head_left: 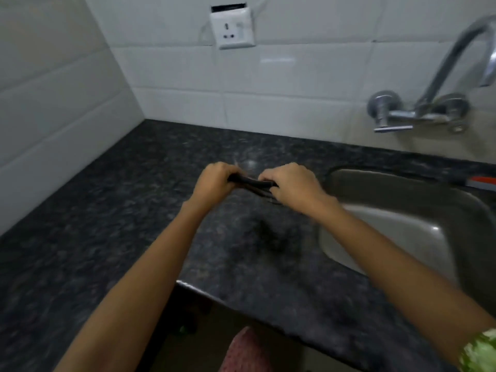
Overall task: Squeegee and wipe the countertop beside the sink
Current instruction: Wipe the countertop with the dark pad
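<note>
Both my hands are out over the dark speckled granite countertop [112, 210], left of the steel sink [408, 224]. My left hand [214, 181] and my right hand [291, 185] each grip one end of a dark twisted cloth [253, 183] stretched between them, a little above the counter. The fingers are curled round it, and motion blur hides its details. A darker smudge [271, 237] lies on the counter below the hands.
A chrome wall tap [418, 111] with a curved spout stands over the sink. A white socket [233, 30] hangs on the tiled wall. An orange-and-dark tool [480, 182] lies at the sink's far right rim. The counter's front edge [214, 294] cuts inward near my body.
</note>
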